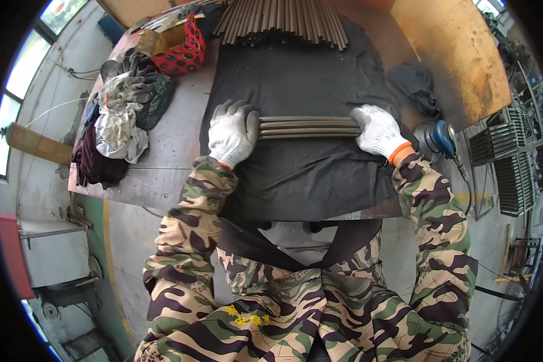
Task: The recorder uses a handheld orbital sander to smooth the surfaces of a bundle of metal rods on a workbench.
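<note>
Several thin, dark metal rods lie side by side across a black cloth on the table in front of me. My left hand, in a whitish-grey work glove, is closed around their left ends. At the right ends, my right hand grips them in a white glove with an orange cuff. The rod ends are hidden inside my hands. Whether the rods rest on the cloth or hang just above it, I cannot tell.
A large pile of similar rods lies at the far edge. To the left are a red patterned box and heaped gloves and rags. A blue power tool with a cable sits at right, below an upright rust-stained panel.
</note>
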Motion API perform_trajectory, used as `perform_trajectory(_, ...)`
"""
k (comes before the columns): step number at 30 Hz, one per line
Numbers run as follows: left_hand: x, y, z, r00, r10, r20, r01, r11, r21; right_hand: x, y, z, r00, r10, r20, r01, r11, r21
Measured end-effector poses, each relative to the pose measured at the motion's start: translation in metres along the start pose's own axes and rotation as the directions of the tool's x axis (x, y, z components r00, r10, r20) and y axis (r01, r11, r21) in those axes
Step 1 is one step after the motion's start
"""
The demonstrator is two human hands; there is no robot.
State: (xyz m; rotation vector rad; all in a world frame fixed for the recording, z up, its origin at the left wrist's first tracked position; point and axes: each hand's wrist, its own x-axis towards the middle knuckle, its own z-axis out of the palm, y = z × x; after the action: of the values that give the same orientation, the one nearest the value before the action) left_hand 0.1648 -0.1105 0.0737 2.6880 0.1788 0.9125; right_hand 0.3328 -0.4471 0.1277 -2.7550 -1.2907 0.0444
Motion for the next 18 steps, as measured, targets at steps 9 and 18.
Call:
perform_trajectory(9,-0.006,0.004,-0.004,0.979,0.125,0.160,-0.136,0.989,0.063,-0.027,0.002,0.008,0.991,-0.061,-0.118,0.078,0.987,0.140)
perform_trajectory(18,0.001,0.009,-0.027,0.943,0.079,0.325,-0.121,0.986,0.113,-0.018,-0.001,0.016,0.989,-0.103,-0.105,0.111,0.991,0.071)
